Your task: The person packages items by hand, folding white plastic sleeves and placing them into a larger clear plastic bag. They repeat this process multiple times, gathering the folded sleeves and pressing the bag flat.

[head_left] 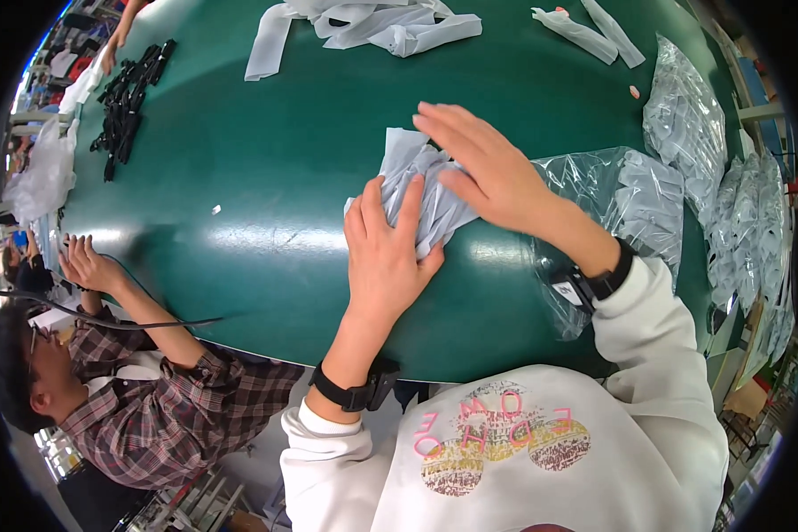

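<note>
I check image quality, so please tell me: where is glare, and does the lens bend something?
Head view: white glare lies on the green table, on both sides of the left hand; head view: the clear bag has bright reflections; head view: the table's edges bow, corners are black; head view: folds of the grey pieces remain readable.

The person wears a white sweatshirt (585, 483) with pink lettering (469, 439) and speckled yellow-and-dark round prints (559, 445). Black straps (335, 390) with dark modules circle both wrists, the right module bearing a white label (567, 293). The hands (383, 253) are bare.
</note>
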`<action>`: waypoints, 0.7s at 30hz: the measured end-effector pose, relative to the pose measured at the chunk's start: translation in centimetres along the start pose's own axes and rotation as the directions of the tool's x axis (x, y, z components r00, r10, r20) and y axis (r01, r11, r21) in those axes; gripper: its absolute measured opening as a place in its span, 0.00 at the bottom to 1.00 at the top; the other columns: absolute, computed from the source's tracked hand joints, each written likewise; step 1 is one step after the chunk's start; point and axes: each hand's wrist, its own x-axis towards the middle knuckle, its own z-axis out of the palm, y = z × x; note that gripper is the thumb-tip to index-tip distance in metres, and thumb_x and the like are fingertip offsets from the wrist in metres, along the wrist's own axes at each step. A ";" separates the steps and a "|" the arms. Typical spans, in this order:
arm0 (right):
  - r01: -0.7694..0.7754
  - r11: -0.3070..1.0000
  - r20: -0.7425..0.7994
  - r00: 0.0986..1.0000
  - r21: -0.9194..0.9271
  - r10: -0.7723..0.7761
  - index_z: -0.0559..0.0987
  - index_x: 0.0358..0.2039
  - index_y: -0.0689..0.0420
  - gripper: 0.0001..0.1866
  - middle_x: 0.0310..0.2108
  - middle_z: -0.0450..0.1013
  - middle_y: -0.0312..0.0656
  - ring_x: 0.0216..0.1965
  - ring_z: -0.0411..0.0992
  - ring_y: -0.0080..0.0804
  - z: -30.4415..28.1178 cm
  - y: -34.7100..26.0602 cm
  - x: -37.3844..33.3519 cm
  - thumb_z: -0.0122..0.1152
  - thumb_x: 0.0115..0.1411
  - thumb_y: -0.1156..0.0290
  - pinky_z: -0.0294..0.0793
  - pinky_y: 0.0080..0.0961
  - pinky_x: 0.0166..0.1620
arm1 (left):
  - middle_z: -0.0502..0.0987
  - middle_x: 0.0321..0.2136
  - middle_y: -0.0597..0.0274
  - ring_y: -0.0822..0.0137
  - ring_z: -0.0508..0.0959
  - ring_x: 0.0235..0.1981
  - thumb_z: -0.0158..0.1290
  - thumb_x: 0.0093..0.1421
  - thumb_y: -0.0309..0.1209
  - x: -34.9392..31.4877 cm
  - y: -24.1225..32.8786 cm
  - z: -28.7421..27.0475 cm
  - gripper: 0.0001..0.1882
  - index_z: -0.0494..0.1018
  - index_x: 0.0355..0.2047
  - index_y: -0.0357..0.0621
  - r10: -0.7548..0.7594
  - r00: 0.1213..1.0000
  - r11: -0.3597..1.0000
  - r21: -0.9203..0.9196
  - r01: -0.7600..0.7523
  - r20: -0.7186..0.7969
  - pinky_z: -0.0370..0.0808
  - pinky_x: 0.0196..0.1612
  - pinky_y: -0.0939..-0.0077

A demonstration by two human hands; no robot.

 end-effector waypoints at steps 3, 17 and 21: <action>0.111 0.956 0.045 0.994 -0.272 -0.102 0.63 0.64 0.59 0.30 0.64 0.61 0.47 0.62 0.61 0.48 -0.6 -0.6 -2.1 0.55 0.62 0.68 0.63 0.41 0.62 | 0.59 0.57 0.39 0.40 0.62 0.54 0.65 0.41 0.31 0.1 0.6 -0.2 0.43 0.64 0.61 0.48 0.008 1.000 0.999 -0.052 -0.006 0.028 0.61 0.58 0.48; -0.240 0.959 -0.165 0.962 -0.147 0.216 0.76 0.41 0.61 0.14 0.37 0.72 0.47 0.37 0.71 0.48 -5.1 -8.6 -18.1 0.61 0.51 0.77 0.70 0.39 0.43 | 0.61 0.56 0.41 0.40 0.65 0.51 0.64 0.40 0.30 -0.8 0.0 1.1 0.39 0.65 0.55 0.42 0.091 0.994 0.996 -0.014 -0.092 -0.054 0.64 0.55 0.49; -0.302 0.931 -0.315 0.921 -0.205 0.230 0.76 0.42 0.59 0.16 0.39 0.70 0.47 0.40 0.70 0.47 -5.2 -8.2 -19.9 0.63 0.50 0.77 0.69 0.40 0.44 | 0.61 0.55 0.40 0.39 0.66 0.50 0.63 0.40 0.30 -1.1 0.0 1.6 0.36 0.66 0.54 0.44 0.104 0.991 0.994 -0.033 -0.107 -0.082 0.65 0.55 0.49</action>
